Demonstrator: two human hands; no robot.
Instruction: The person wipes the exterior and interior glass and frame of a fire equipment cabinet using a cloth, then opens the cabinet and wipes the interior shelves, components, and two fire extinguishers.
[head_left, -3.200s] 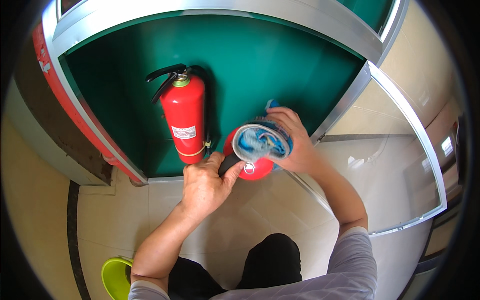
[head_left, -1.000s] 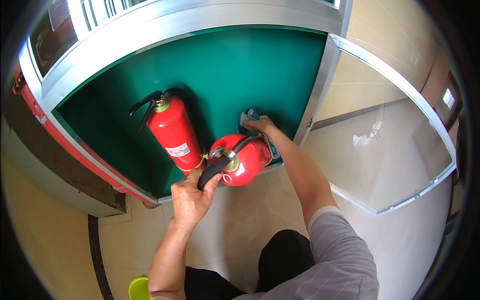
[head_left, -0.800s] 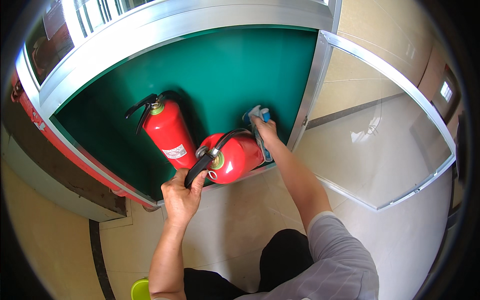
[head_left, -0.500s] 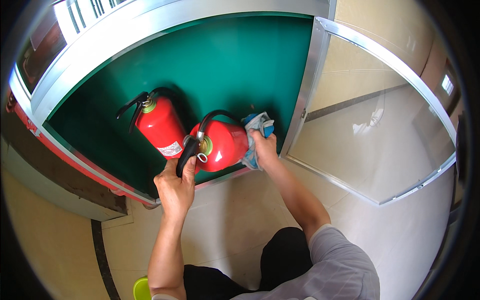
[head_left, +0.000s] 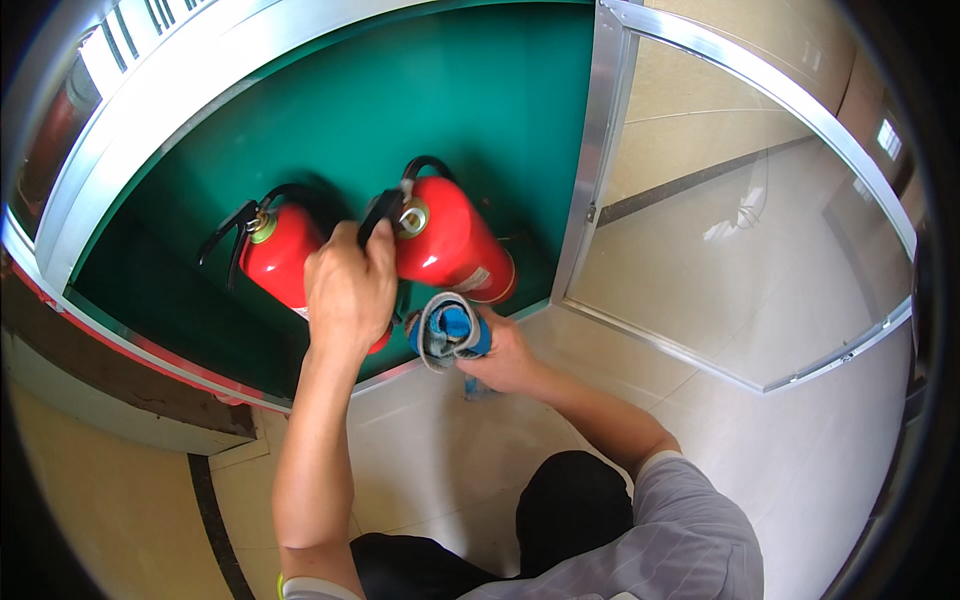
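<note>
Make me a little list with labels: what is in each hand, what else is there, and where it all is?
Left hand: left hand grips the black handle of the right fire extinguisher, which is tilted inside the cabinet.
Right hand: right hand is closed on a blue and grey cloth, just below that extinguisher.
Other extinguisher: left fire extinguisher, red, beside the first; no hand holds it.
Place: green cabinet with a metal frame.
Door: glass door swung open to the right.
Floor: pale tiled floor.
</note>
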